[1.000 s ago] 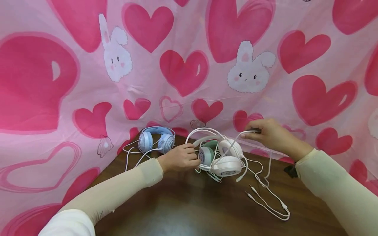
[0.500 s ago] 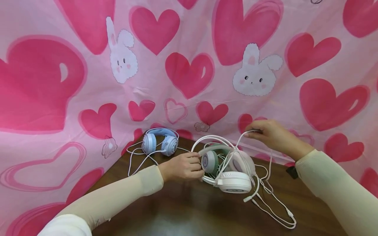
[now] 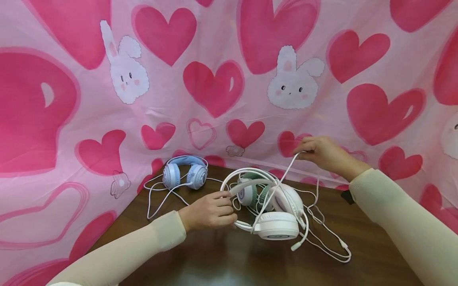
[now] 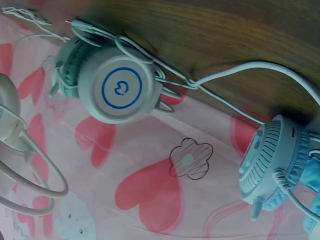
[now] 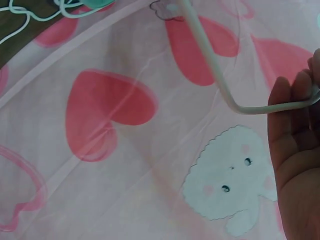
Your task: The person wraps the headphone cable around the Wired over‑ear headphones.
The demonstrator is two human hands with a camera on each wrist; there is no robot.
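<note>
My left hand (image 3: 211, 212) grips the headband of a white headset (image 3: 278, 226), whose ear cups face right and whose short microphone boom points down. Up and to the right, my right hand (image 3: 323, 155) pinches a white cable (image 3: 288, 171) that runs down in a nearly straight line across the headset. In the right wrist view, the cable (image 5: 220, 80) bends sharply before entering the fingers. Behind the white headset, a green-and-white headset (image 3: 247, 194) is partly covered by it; its round cup (image 4: 120, 90) shows in the left wrist view.
Light blue headphones (image 3: 196, 176) stand at the back left of the dark wooden table (image 3: 229, 262), with their cord looped beside them. More white cable (image 3: 345, 248) lies looped at the right. A pink curtain (image 3: 214, 131) with hearts and rabbits hangs behind the table.
The white headset has come forward and lower with my left hand, uncovering more of the green one. The cable from my right hand has gone from a slack curve to nearly straight.
</note>
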